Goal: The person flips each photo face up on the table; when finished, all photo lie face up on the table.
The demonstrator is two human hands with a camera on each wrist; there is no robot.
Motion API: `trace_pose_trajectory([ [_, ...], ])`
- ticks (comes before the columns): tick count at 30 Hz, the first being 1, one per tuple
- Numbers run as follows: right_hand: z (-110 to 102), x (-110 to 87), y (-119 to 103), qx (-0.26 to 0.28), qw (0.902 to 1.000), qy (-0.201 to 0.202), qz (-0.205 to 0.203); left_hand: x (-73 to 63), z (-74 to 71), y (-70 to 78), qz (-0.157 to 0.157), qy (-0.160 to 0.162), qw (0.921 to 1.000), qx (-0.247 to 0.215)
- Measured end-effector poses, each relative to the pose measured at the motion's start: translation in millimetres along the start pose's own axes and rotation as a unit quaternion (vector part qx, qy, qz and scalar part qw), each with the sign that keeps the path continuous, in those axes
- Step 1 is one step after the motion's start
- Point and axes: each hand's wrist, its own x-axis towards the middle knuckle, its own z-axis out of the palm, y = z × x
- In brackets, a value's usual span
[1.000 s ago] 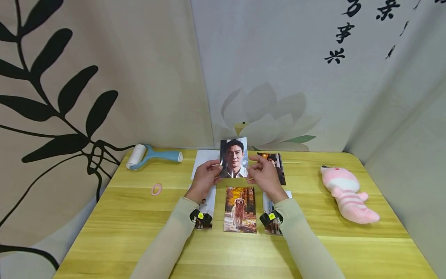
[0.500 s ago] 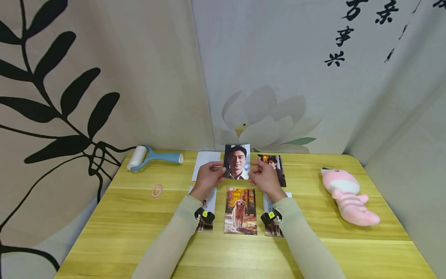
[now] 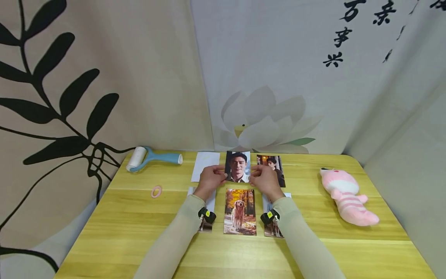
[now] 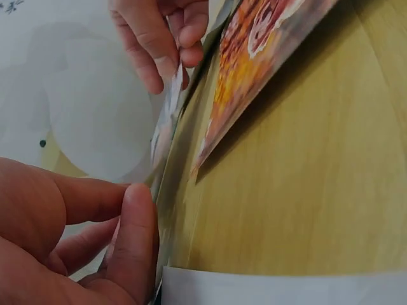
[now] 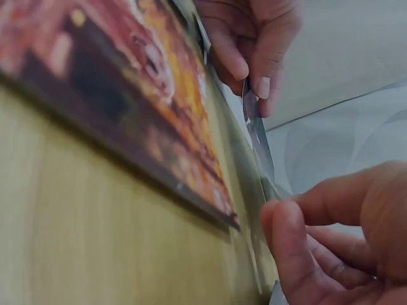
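Note:
A portrait photo (image 3: 238,166) of a person in a white collar is at the back middle of the table, between both hands. My left hand (image 3: 210,179) pinches its lower left edge between thumb and index finger. On the opposite edge, my right hand (image 3: 266,181) pinches it the same way. Both wrist views show the photo (image 4: 166,117) nearly edge-on, low over the wood. Just in front lies a photo of a golden dog (image 3: 239,212). A white card (image 3: 205,164) is left of the portrait, and a photo of a person in dark clothes (image 3: 275,166) is to its right.
Two more photos, a left one (image 3: 210,201) and a right one (image 3: 267,205), lie partly under the wrists. A blue-handled lint roller (image 3: 156,157) and a pink ring (image 3: 156,191) are at left. A pink plush toy (image 3: 348,195) lies at right. Curtains stand behind the table (image 3: 139,232).
Both hands have lowered the portrait photo toward the table and shifted it slightly right, into line between the white card and the right-hand photo. The other things stay put.

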Motion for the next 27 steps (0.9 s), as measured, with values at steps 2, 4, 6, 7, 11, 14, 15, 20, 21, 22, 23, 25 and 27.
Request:
trace_pose_trajectory([
  [2,0,-0.6,0,-0.025,0.9997,0.003,-0.004,-0.8,1.0,0.3,0.002,0.003,0.9998,0.019],
  [4,0,-1.3,-1,-0.044,0.9990,0.007,-0.005,-2.2,1.7,1.0,0.003,0.005,0.9994,0.035],
  [6,0,-1.9,-2,-0.055,0.9984,0.011,-0.004,-2.9,2.4,1.0,0.007,0.008,0.9987,0.050],
  [7,0,-2.1,-2,-0.061,0.9981,0.012,-0.003,-3.5,2.8,1.4,0.009,0.008,0.9983,0.057],
  [11,0,-2.6,-2,-0.086,0.9962,0.016,-0.007,-5.5,3.1,2.5,0.009,0.011,0.9972,0.073],
  [14,0,-2.5,-1,-0.102,0.9945,0.018,-0.014,-7.3,2.8,3.6,0.004,0.013,0.9968,0.078],
  [15,1,-2.5,0,-0.104,0.9943,0.018,-0.016,-7.7,2.6,3.6,0.002,0.013,0.9967,0.079],
  [20,0,-2.8,-1,-0.105,0.9939,0.023,-0.022,-9.1,0.0,4.7,0.005,0.014,0.9962,0.085],
  [21,0,-2.8,-2,-0.106,0.9938,0.025,-0.021,-9.5,-0.9,5.0,0.007,0.014,0.9960,0.088],
  [22,0,-2.9,-2,-0.108,0.9936,0.026,-0.021,-10.0,-1.9,5.8,0.008,0.014,0.9958,0.090],
  [23,-1,-3.0,-2,-0.109,0.9935,0.028,-0.020,-10.4,-2.9,6.4,0.010,0.014,0.9956,0.092],
  [25,-1,-3.3,-2,-0.106,0.9938,0.030,-0.017,-11.2,-5.4,7.5,0.013,0.012,0.9952,0.097],
  [27,-1,-3.9,-3,-0.099,0.9946,0.031,-0.012,-11.3,-8.1,8.0,0.015,0.007,0.9955,0.094],
])
